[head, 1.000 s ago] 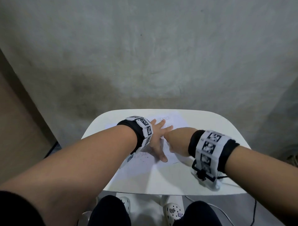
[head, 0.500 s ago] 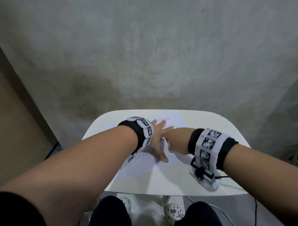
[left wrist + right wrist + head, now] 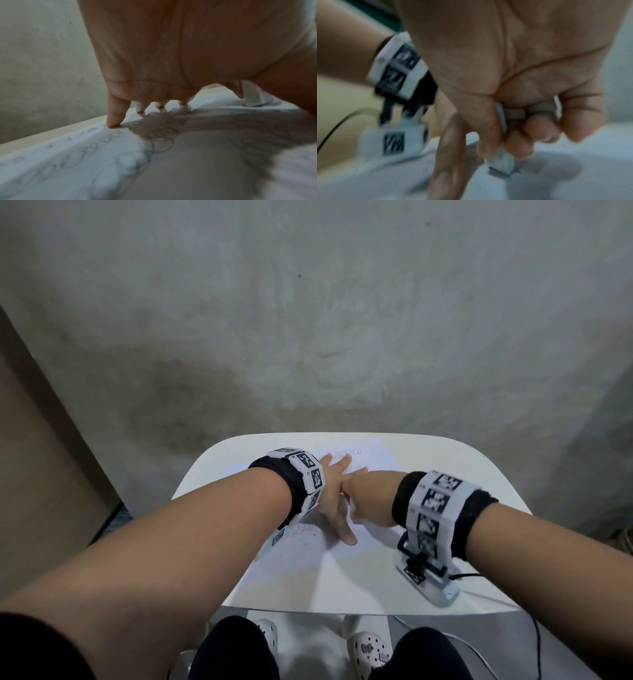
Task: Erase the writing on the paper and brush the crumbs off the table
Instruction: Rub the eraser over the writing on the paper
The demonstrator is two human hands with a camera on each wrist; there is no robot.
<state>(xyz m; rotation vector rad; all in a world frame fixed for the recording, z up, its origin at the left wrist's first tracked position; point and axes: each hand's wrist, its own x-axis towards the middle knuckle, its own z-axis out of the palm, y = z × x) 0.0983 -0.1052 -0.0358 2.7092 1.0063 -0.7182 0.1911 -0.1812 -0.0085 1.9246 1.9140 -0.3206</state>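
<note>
A white sheet of paper (image 3: 346,559) with looping pencil scribbles (image 3: 161,134) lies on the small white table (image 3: 479,474). My left hand (image 3: 337,494) lies flat on the paper with fingers spread and straight, fingertips (image 3: 113,121) pressing it down. My right hand (image 3: 371,496) sits just right of the left thumb, fingers curled round a white eraser (image 3: 500,162). The eraser's lower end touches the paper. In the left wrist view the eraser (image 3: 252,97) stands upright on the sheet at the far right. A few dark specks (image 3: 310,537) lie on the paper near the left wrist.
The table's near edge (image 3: 342,611) lies just above my knees and white clogs (image 3: 368,648). A grey concrete wall stands right behind the table. A black cable (image 3: 534,635) hangs from the right wrist camera off the table's right front.
The right hand with the eraser has slid a little to the left, closer to the left hand. The left hand stays pressed flat on the paper.
</note>
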